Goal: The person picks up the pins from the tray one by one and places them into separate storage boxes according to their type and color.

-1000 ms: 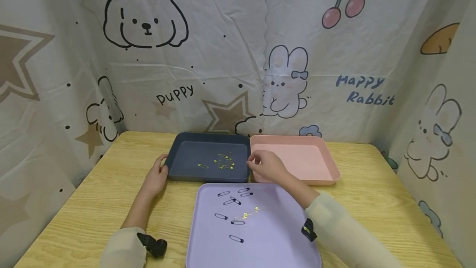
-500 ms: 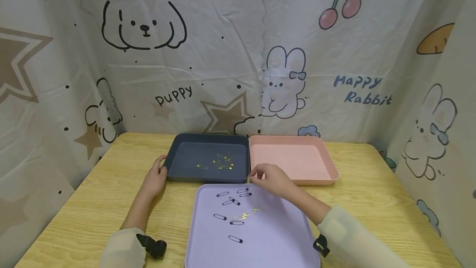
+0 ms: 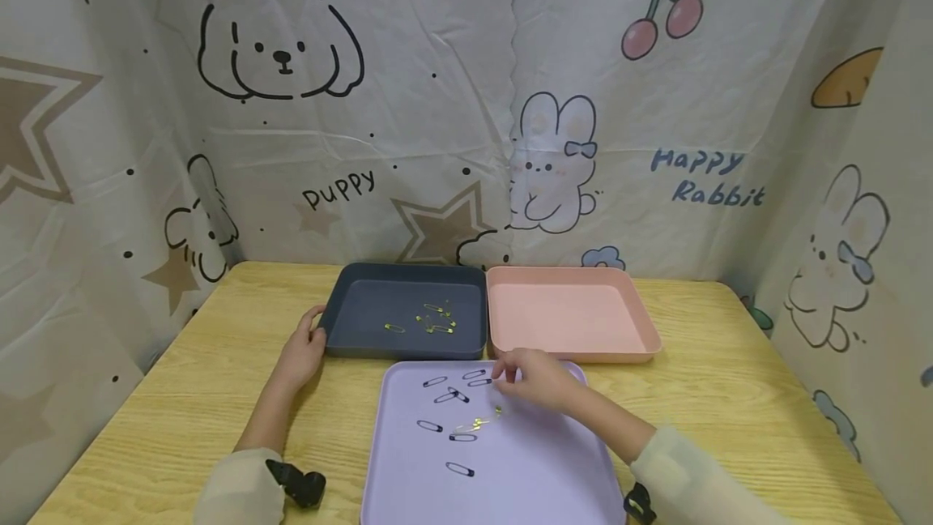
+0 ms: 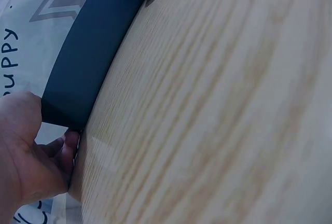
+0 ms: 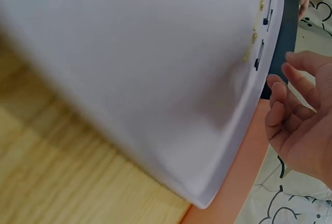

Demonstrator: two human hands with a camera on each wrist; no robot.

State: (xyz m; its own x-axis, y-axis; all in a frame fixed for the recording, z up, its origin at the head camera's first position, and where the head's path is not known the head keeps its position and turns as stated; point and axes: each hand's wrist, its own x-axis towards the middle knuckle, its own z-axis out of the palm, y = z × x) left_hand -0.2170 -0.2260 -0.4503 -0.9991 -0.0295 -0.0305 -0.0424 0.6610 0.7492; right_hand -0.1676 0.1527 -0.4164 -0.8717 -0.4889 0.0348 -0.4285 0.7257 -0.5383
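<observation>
My left hand (image 3: 301, 353) grips the front left corner of a dark blue tray (image 3: 379, 302), thumb against its wall in the left wrist view. Several gold safety pins (image 3: 440, 330) lie in that tray. Over the far edge of a lilac tray (image 3: 532, 480) hovers my right hand (image 3: 541, 381), its fingers loosely bent with nothing between thumb and forefinger in the right wrist view. Scattered on the lilac tray are several black safety pins (image 3: 460, 470), a couple right by the right fingertips. A small cluster of gold safety pins (image 3: 477, 424) lies among them.
A pink tray (image 3: 568, 310) with nothing in it stands against the dark blue tray's right side, behind the lilac one. All three rest on a wood-grain table (image 3: 700, 395). A printed cloth (image 3: 437, 104) hangs behind and at both sides.
My right hand has come from the seam between the dark blue and pink trays toward me, over the lilac tray's far edge. The left hand stays at the dark blue tray.
</observation>
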